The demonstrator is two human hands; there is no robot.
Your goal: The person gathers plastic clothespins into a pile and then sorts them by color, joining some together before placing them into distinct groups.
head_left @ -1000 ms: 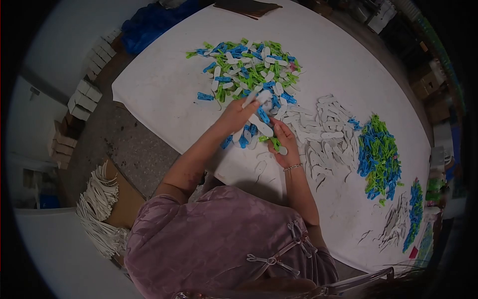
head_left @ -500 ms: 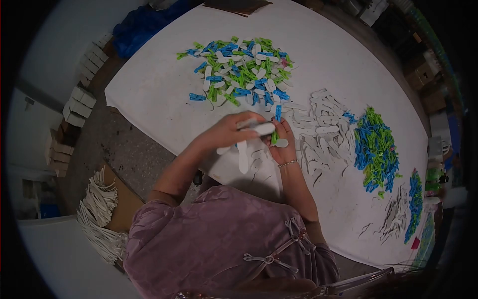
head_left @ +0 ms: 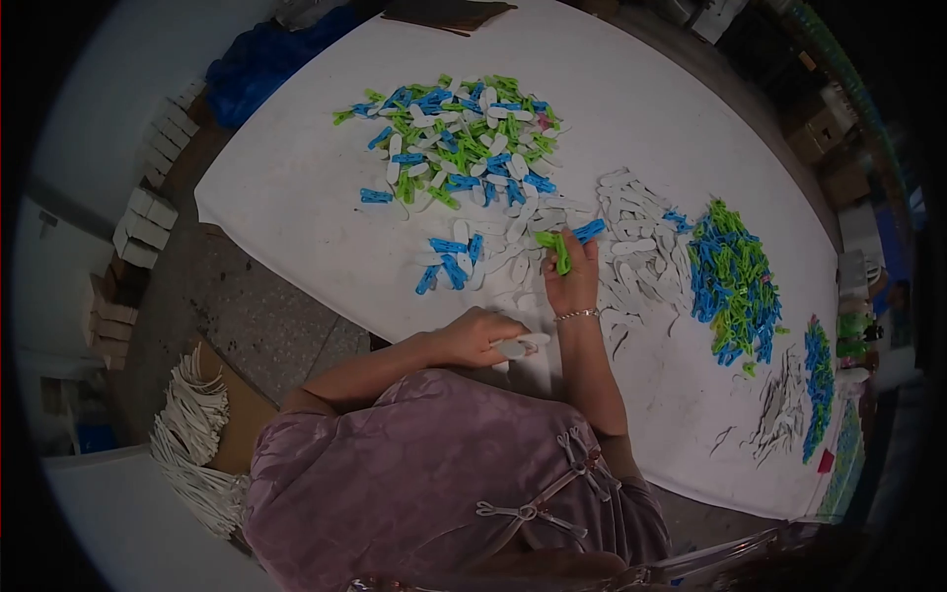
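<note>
My left hand [head_left: 481,338] is closed around a few white oval-ended strips [head_left: 523,345], low over the near table edge by my body. Higher up, my right hand [head_left: 572,274] grips green clothespins [head_left: 557,252] and a blue clothespin [head_left: 589,231] in its fingers. Several blue clothespins [head_left: 454,268] and white strips lie on the table to the left of the right hand. Just to its right is a spread of loose white strips [head_left: 636,232]. Part of what each hand grips is hidden by the fingers.
A heap of green and blue clothespins mixed with white strips [head_left: 459,143] lies farther back. Another clothespin heap [head_left: 735,281] is at the right. Brown sheets [head_left: 449,14] lie at the far edge. Bundled white strips [head_left: 192,424] rest on cardboard at lower left.
My hands have moved apart; the left went down toward my body with white strips. Blue clothespins at left are now uncovered. The right hand now shows more green clothespins. The view shifted slightly.
</note>
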